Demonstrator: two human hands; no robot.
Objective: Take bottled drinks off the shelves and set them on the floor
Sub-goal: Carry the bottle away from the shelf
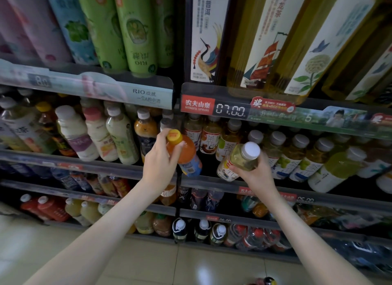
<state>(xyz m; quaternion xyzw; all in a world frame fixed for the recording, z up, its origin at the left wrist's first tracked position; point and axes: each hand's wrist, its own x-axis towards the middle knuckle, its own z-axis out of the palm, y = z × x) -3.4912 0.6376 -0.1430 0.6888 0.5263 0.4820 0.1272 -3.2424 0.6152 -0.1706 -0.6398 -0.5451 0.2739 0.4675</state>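
My left hand (158,159) grips an orange drink bottle (186,153) with a yellow cap near its neck, tilted in front of the middle shelf. My right hand (257,174) holds a pale yellow-green tea bottle (239,159) with a white cap, also tilted out from the same shelf. Both bottles are in front of the shelf's front rail (118,167), close to the divider between the two shelf bays.
Shelves packed with bottled drinks run from top to bottom: tall cans and tea bottles above, milky and tea bottles (297,157) on the middle shelf, more bottles below. A price strip (231,109) reads 07.00. The tiled floor (169,263) lies beneath, with a bottle cap (269,281) at the bottom edge.
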